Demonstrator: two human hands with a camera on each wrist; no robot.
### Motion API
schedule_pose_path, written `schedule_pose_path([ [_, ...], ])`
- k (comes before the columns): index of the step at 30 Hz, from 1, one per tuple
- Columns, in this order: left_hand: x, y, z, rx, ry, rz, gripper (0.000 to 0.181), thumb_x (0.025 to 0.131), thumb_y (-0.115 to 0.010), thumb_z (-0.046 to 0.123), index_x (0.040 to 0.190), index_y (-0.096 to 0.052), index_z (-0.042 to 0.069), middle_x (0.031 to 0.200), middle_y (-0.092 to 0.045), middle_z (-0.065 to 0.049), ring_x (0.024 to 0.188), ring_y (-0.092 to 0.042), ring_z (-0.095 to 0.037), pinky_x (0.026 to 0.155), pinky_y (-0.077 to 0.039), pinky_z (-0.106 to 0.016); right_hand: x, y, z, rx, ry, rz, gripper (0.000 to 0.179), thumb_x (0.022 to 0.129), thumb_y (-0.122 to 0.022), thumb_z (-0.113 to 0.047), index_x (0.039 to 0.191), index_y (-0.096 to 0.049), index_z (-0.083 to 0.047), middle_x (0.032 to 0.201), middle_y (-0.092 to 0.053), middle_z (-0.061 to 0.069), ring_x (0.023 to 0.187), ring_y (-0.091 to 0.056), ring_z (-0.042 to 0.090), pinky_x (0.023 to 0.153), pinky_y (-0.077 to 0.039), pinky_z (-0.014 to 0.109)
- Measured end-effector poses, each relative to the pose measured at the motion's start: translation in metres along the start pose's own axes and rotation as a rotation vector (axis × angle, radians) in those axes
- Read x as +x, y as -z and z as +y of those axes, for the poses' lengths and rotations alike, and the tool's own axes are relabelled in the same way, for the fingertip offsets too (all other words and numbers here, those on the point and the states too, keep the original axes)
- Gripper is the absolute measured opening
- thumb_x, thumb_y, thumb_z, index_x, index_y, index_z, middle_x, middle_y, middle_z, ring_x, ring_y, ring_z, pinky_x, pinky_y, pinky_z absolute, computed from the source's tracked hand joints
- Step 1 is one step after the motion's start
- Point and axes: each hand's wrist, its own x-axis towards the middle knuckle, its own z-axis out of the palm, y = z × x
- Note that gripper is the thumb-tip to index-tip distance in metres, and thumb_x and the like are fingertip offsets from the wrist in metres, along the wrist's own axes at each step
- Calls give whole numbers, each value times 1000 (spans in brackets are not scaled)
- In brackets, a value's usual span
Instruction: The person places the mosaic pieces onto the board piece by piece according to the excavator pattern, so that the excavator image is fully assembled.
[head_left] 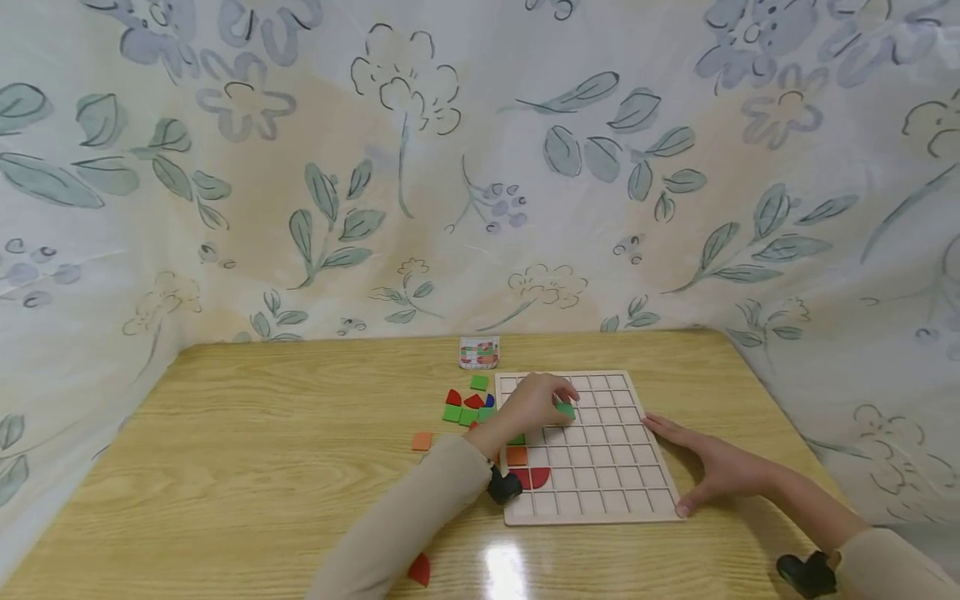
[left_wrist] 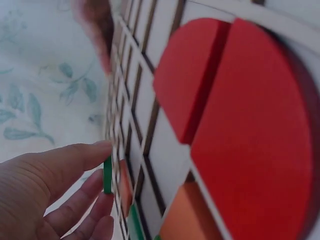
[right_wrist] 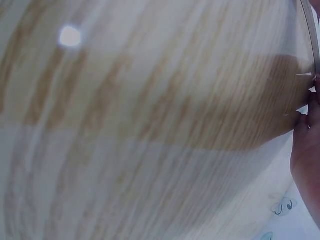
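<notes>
In the head view a pale wooden grid board [head_left: 615,458] lies on the table. Over its upper left part, my left hand [head_left: 534,402] pinches a green square tile [head_left: 565,411] between thumb and fingers. The left wrist view shows that green tile [left_wrist: 107,175] edge-on, close to the grid. Two red quarter-round pieces [head_left: 540,477] sit side by side in lower left cells, with an orange square [head_left: 517,456] above them and a green one [head_left: 517,440] above that. My right hand [head_left: 708,462] is spread along the board's right edge, its thumb at the near corner.
Left of the board lie loose green squares [head_left: 452,412], red pieces [head_left: 453,397] and a blue piece [head_left: 490,401]. An orange square [head_left: 422,441] and a red quarter-round [head_left: 420,569] lie farther out. A small patterned card [head_left: 479,352] stands behind, before the flowered cloth [head_left: 420,250].
</notes>
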Motion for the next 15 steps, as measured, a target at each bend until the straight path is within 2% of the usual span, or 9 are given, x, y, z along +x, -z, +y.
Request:
schedule_pose_path([
  [5, 6, -8, 1, 48, -2, -14, 25, 74, -77, 14, 98, -69, 14, 86, -65, 7, 75, -54, -4, 69, -43, -17, 1, 0, 0, -1, -11, -6, 111, 61, -82, -37, 146, -20, -3, 147, -17, 30, 126, -5, -20, 92, -7, -1],
  [10, 6, -10, 4, 46, 11, -25, 27, 74, -77, 15, 99, -69, 15, 86, -64, 8, 77, -53, -4, 71, -43, -17, 1, 0, 1, 10, -10, -5, 111, 61, -83, -36, 146, -20, -2, 146, -16, 31, 125, -5, -22, 91, -6, -2],
  [15, 6, -9, 5, 57, -23, -33, 25, 76, -75, 13, 100, -69, 15, 88, -65, 7, 78, -55, -5, 70, -43, -16, 0, -1, 3, 19, -12, -4, 111, 61, -83, -35, 146, -20, -3, 147, -16, 30, 125, -5, -21, 91, -6, -2],
])
